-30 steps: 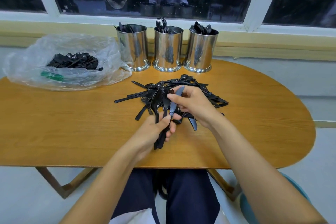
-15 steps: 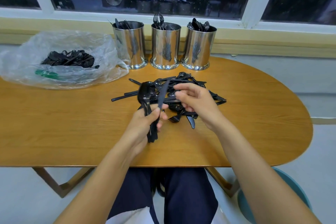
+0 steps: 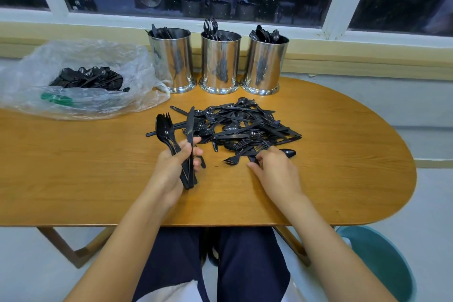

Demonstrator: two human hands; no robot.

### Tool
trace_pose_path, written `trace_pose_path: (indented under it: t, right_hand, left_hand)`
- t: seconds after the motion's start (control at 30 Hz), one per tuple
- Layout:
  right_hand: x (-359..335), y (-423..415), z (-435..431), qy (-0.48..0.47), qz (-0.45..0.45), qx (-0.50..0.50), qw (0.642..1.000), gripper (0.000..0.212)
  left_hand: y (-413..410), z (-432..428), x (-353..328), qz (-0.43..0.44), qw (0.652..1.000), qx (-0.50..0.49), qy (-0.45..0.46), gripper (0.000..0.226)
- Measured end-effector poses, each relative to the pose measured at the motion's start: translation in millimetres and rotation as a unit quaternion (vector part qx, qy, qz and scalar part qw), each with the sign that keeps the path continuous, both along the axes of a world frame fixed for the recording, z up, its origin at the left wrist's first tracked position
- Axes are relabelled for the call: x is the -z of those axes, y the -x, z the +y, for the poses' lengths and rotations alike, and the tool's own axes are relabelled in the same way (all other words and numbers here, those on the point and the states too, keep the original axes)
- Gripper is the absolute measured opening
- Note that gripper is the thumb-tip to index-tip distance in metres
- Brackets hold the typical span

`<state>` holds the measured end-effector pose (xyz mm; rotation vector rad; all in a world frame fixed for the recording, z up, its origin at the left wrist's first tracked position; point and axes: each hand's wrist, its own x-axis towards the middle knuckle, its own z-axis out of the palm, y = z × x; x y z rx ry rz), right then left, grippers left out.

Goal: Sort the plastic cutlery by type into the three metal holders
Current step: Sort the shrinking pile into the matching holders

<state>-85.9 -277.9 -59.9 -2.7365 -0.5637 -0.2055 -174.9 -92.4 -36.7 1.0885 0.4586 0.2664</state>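
Note:
A loose pile of black plastic cutlery [image 3: 245, 127] lies mid-table. Three metal holders stand at the back: the left holder [image 3: 171, 61] has knives, the middle holder [image 3: 220, 62] forks, the right holder [image 3: 264, 64] spoons. My left hand [image 3: 175, 167] grips a bundle by the handles: a spoon [image 3: 163, 130], a fork behind it and a knife [image 3: 190, 127], all pointing up. My right hand [image 3: 275, 169] rests at the pile's near edge, fingers curled onto a black piece beside a fork [image 3: 232, 160]; what it pinches is hidden.
A clear plastic bag [image 3: 81, 76] with more black cutlery sits at the table's left back. The wooden table [image 3: 98, 179] ends in a rounded right edge. A teal bin [image 3: 377, 260] stands on the floor at the lower right. The window sill runs behind the holders.
My left hand has shifted left and tilted its bundle upright, with the knife now in it. My right hand let go of the knife and dropped to the pile's near edge.

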Motion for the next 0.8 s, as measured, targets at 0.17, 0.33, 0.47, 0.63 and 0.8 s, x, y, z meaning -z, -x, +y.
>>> trace_pose_path:
  t: [0.17, 0.33, 0.47, 0.63, 0.8]
  right_hand:
    - [-7, -5, 8, 0.08, -0.026, -0.006, 0.996, 0.018]
    - [-4, -17, 10, 0.168, -0.071, -0.016, 0.983, 0.02]
    - [-16, -36, 4, 0.125, -0.057, -0.007, 0.99, 0.014]
    - [-54, -68, 1, -0.164, 0.106, -0.014, 0.981, 0.004]
    - [-94, -72, 4, -0.398, 0.147, -0.036, 0.905, 0.013]
  left_hand:
    - [3, 2, 1, 0.004, 1.0, -0.006, 0.0, 0.024]
    - [4, 1, 2, 0.007, 1.0, 0.001, 0.01, 0.024]
    - [3, 2, 2, 0.009, 1.0, 0.008, 0.019, 0.024]
    - [1, 5, 1, 0.013, 0.999, 0.008, 0.029, 0.025]
    - [-1, 6, -2, 0.008, 1.0, 0.0, 0.022, 0.023]
